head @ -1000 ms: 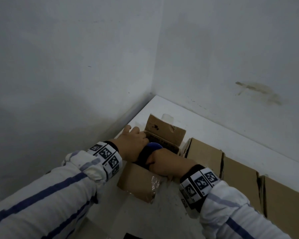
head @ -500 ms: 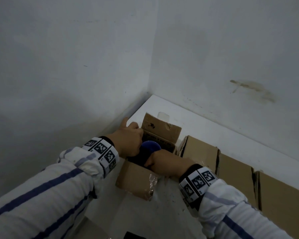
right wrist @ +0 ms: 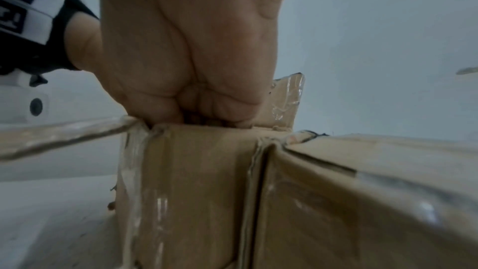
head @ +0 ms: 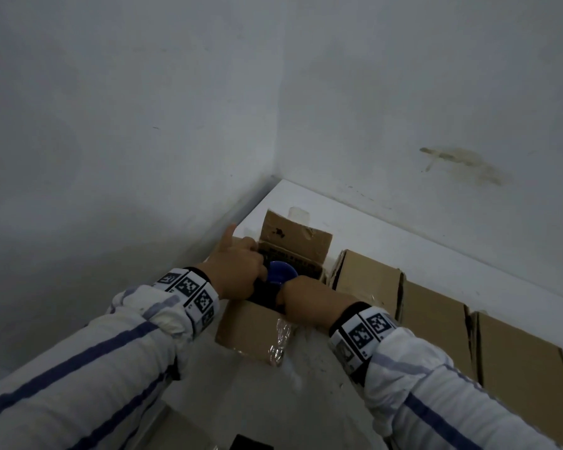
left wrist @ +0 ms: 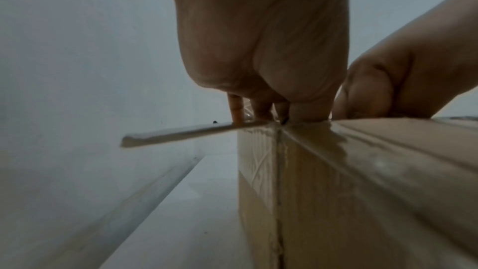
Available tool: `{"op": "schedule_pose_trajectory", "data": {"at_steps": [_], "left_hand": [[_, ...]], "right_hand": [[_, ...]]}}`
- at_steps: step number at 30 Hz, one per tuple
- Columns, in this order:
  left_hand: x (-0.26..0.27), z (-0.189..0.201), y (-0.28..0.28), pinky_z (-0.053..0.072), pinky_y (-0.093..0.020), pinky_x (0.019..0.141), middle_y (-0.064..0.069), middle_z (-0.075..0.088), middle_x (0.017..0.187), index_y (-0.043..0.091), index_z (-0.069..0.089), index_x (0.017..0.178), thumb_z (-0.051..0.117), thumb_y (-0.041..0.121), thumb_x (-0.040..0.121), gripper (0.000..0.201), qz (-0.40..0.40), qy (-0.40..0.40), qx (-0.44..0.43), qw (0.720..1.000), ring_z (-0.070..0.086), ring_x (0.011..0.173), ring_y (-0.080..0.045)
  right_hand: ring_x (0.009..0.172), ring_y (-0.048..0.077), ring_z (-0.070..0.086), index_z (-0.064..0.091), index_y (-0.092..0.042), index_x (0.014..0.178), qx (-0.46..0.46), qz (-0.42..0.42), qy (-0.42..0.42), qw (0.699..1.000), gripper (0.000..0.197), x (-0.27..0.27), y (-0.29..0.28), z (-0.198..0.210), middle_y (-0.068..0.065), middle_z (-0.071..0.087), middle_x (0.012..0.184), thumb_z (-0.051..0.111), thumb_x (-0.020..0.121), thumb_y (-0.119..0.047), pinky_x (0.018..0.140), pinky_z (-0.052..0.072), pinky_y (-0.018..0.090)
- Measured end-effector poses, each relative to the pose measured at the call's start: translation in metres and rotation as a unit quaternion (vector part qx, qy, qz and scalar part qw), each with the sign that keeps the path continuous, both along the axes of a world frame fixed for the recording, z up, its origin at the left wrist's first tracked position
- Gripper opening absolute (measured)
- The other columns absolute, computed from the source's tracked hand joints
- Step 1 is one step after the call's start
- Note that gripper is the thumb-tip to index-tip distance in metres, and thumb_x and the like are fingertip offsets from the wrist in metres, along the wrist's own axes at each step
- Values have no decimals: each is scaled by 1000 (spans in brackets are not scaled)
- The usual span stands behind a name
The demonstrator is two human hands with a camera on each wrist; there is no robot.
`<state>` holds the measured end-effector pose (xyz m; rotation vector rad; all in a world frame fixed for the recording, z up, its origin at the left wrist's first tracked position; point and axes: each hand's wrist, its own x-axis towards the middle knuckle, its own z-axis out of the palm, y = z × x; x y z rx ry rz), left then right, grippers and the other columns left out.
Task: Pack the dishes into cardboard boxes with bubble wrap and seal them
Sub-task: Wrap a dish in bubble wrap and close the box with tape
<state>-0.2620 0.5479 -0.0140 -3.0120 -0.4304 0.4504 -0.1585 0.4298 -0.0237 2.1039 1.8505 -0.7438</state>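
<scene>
An open cardboard box (head: 251, 332) stands in the table's far left corner, its back flap (head: 296, 238) upright. A blue dish (head: 281, 276) sits low in its opening. My left hand (head: 238, 271) reaches in from the left, thumb sticking up, fingers curled at the dish's edge. My right hand (head: 306, 297) grips the dish from the near right, its fingertips hidden inside. In the left wrist view the left hand (left wrist: 258, 48) dips over the box (left wrist: 362, 191) rim. The right wrist view shows the right hand (right wrist: 186, 48) curled down into the box (right wrist: 201, 191).
Three closed cardboard boxes (head: 368, 277) (head: 436, 313) (head: 517, 358) line up to the right of the open one on the white table (head: 403, 241). Walls close off the left and back. A pale roll-like thing (head: 298, 212) stands behind the back flap. A side flap (left wrist: 181, 134) sticks out leftward.
Both hands and the blue dish stay almost where they were in the box. The left thumb now points up straighter.
</scene>
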Motion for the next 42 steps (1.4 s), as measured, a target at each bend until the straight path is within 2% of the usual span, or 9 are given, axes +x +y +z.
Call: {"op": "schedule_pose_trajectory", "data": {"at_steps": [3,6,10,14,22,27,31,36,42], "left_hand": [[3,4,-4,-4,-61,110,8,59,111,28,65,111,48,19,89,29,9,-7,12,1000,39,123,-19],[9,13,-9,5,-58,111,7,59,113,39,65,108,42,21,93,33,12,-3,-2,1000,42,119,-20],[35,27,-32,33,-43,100,4,62,111,37,65,100,45,19,87,30,35,-103,-103,989,53,110,-23],[80,36,-84,45,-36,89,0,63,110,22,68,101,47,13,86,27,9,-158,-162,974,58,101,-22],[178,20,-234,45,-36,93,-4,60,119,18,65,107,43,12,91,28,-74,-125,-270,952,55,107,-20],[234,11,-347,44,-38,96,-3,57,125,21,63,112,41,16,94,29,-134,-86,-290,944,53,114,-23],[267,3,-426,47,-35,89,-5,55,122,20,60,116,41,13,92,30,-166,-62,-310,934,54,106,-22],[290,-8,-500,40,-39,98,-6,46,128,20,53,126,46,16,92,35,-198,-44,-298,933,45,116,-26],[305,-20,-540,39,-40,99,-5,40,134,20,46,132,45,13,89,44,-210,-32,-273,938,36,121,-27]], "right_hand": [[84,27,60,68,-4,106,15,-11,15,1000,28,2,-3,-1,13,67,97,44,91,-7,80,49,31],[108,20,58,69,-13,112,120,-98,85,984,33,12,-12,11,4,65,119,45,91,-4,94,43,25],[107,20,59,70,-11,106,255,-227,133,930,29,30,-43,26,6,66,115,49,88,-3,81,37,14],[107,22,59,70,-13,107,268,-301,110,909,26,57,-92,32,8,67,112,49,91,-9,80,36,18],[89,20,60,71,-14,98,273,-500,109,815,25,126,-261,25,9,68,105,47,91,-11,77,46,29],[99,22,61,71,-15,99,262,-581,71,767,26,166,-375,18,7,69,106,47,91,-12,78,45,25],[93,19,61,71,-13,95,278,-630,40,724,23,193,-457,16,4,70,104,49,88,-10,73,41,22],[99,23,61,71,-11,94,296,-699,15,651,23,223,-542,6,6,69,105,49,88,-8,81,44,27],[105,32,58,62,-2,109,144,-749,-5,647,25,237,-612,-38,17,62,114,54,89,-15,87,45,32]]}}
